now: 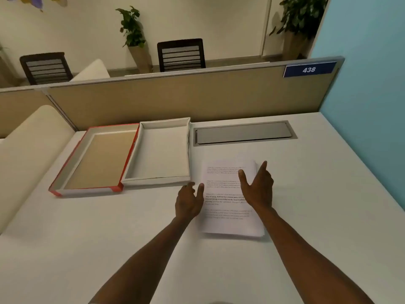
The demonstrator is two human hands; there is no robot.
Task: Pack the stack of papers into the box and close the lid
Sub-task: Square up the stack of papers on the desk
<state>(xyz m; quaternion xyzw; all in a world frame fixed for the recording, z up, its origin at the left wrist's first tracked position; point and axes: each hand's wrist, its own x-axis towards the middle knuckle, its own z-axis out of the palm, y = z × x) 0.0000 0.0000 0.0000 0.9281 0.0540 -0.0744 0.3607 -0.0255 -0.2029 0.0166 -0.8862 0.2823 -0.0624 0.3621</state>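
A stack of printed white papers (225,207) lies flat on the white desk, right of centre. My left hand (189,199) hovers at the stack's left edge, fingers apart, holding nothing. Over the stack's right half is my right hand (257,188), open with thumb and fingers spread. The empty white box (163,179) stands just left of the papers with its inside showing. Its red-edged lid (87,190) lies upside down beside the box, farther left, brown inside facing up.
A grey cable hatch (244,133) is set into the desk behind the papers. A beige partition (175,95) runs along the desk's far edge and a blue wall (361,95) closes the right side. A cream cushion (28,145) borders the left.
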